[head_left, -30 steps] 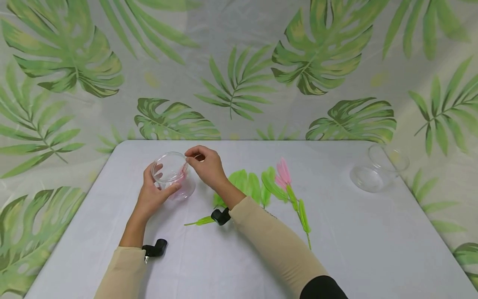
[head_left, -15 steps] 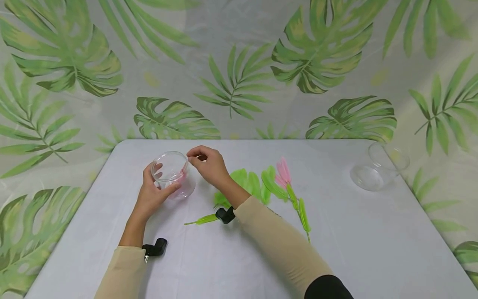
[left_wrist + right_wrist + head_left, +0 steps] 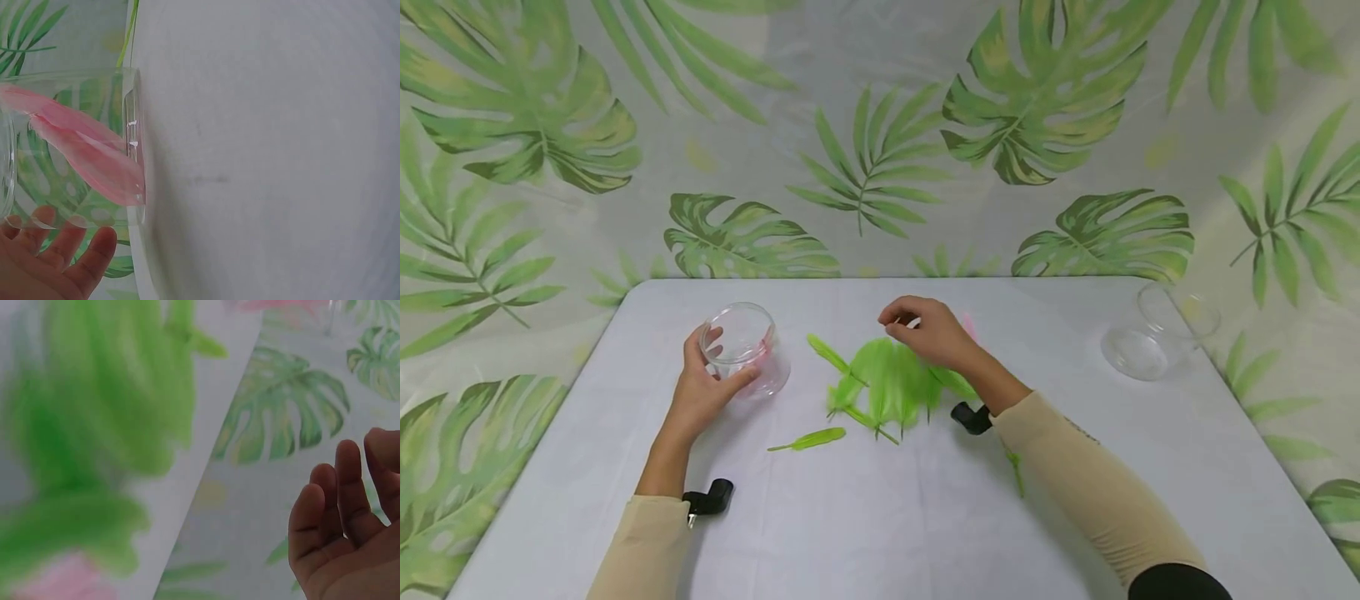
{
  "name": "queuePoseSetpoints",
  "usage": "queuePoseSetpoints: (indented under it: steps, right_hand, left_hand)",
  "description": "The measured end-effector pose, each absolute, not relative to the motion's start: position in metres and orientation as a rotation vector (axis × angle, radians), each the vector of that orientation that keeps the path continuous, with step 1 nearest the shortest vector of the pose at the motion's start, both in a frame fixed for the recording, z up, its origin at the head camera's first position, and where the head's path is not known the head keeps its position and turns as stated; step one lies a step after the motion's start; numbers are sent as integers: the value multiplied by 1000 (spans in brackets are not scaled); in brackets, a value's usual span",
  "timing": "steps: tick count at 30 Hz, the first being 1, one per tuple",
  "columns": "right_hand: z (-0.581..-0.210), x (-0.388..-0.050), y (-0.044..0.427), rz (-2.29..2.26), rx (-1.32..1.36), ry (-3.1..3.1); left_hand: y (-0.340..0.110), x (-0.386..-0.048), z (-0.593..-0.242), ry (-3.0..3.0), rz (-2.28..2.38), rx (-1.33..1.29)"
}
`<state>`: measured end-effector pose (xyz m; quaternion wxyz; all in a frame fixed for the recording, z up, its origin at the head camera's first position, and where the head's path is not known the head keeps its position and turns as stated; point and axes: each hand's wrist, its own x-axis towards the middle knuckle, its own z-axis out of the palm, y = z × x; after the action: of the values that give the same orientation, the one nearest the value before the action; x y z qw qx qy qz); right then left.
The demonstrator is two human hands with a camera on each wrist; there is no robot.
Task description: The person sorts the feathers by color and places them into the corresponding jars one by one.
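My left hand grips a clear glass jar by its side at the left of the table. A pink feather leans inside the jar in the left wrist view, where the fingers of my left hand curve along the glass. My right hand, fingers loosely bent and holding nothing, hovers over a spread of green feathers. In the right wrist view my right hand is apart from the blurred green feathers.
A single green feather lies in front of the spread. Behind my right wrist a bit of pink feather shows, and a green stem pokes out below that arm. A second clear glass vessel lies at the table's right edge.
My right hand has moved right, from beside the jar's rim to above the green feathers, uncovering several of them and covering most of the pink flower. My left hand and the jar have hardly moved.
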<state>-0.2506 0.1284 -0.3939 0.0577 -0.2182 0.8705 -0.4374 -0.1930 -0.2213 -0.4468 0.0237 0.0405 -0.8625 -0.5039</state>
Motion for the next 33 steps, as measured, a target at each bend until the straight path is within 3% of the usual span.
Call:
queuePoseSetpoints:
  steps: [17,33]
  right_hand:
    - [-444,-241,266,-924,-575,2851]
    - [-457,-244,271,-719,-789,2821]
  left_hand:
    - [-221,-193,-449,-2681,-1557,139]
    - [-223,-195,-447,-2662,-1556,133]
